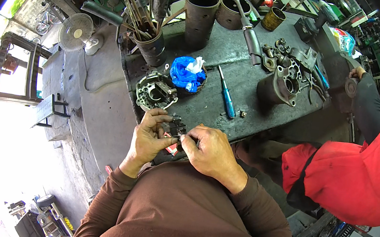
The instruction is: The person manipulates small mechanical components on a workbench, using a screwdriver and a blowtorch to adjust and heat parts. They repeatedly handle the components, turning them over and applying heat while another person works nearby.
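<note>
My left hand (149,137) grips a small dark metal part (175,127) at the near edge of the grey workbench (210,107). My right hand (209,152) pinches the same part from the right, its fingertips closed on the lower end. A round metal plate with coils (155,92) lies just beyond my left hand. A blue-handled screwdriver (226,97) rests on the bench beyond my right hand. Both brown sleeves enter from below.
A blue bag with a white rag (187,72) sits mid-bench. Dark cylinders (201,17) and a tin of tools (149,46) stand at the back. A metal housing (281,85) lies to the right. A person in a red shirt (350,178) bends at the right. A fan (76,31) stands left.
</note>
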The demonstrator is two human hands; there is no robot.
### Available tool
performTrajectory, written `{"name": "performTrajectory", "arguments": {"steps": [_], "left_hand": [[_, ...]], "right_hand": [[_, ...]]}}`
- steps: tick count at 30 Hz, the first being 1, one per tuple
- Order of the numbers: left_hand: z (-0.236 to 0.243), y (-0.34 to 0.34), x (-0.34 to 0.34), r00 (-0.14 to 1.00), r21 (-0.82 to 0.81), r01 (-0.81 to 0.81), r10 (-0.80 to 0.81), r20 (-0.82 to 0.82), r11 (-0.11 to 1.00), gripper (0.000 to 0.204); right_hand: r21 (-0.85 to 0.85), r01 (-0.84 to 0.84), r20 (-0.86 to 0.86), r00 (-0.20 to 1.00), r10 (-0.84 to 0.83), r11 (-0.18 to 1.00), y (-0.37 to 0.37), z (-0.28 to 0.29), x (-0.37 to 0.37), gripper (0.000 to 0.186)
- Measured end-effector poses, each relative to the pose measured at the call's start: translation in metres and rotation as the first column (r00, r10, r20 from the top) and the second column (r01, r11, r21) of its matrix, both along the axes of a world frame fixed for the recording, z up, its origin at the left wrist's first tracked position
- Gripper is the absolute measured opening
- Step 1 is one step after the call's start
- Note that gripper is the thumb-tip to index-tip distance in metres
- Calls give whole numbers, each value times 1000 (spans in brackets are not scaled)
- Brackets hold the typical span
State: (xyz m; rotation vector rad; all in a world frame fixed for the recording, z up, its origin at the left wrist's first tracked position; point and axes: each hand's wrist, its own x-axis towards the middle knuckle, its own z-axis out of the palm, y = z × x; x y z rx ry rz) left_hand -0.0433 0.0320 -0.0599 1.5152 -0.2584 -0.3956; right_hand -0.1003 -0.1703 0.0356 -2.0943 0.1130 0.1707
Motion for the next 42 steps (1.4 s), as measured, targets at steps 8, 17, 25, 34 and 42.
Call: {"name": "performTrajectory", "arguments": {"steps": [8, 17, 25, 34, 42], "left_hand": [[17, -2, -3, 997, 151, 28, -37, 61, 988, 55], [25, -7, -1, 968, 298, 32, -104, 229, 954, 51], [35, -14, 0, 910, 420, -5, -170, 378, 908, 48], [30, -13, -1, 947, 401, 38, -161, 278, 915, 46], [22, -8, -1, 991, 327, 100, -124, 51, 940, 44]], "right_hand": [[-62, -5, -12, 1000, 5, 998, -8, -12, -1, 23], [-166, -30, 42, 998, 37, 986, -7, -21, -2, 21], [-331, -33, 6, 999, 37, 943, -2, -19, -1, 24], [-304, -125, 58, 987, 150, 944, -9, -31, 1, 22], [134, 61, -306, 952, -17, 989, -32, -64, 5, 24]]}}
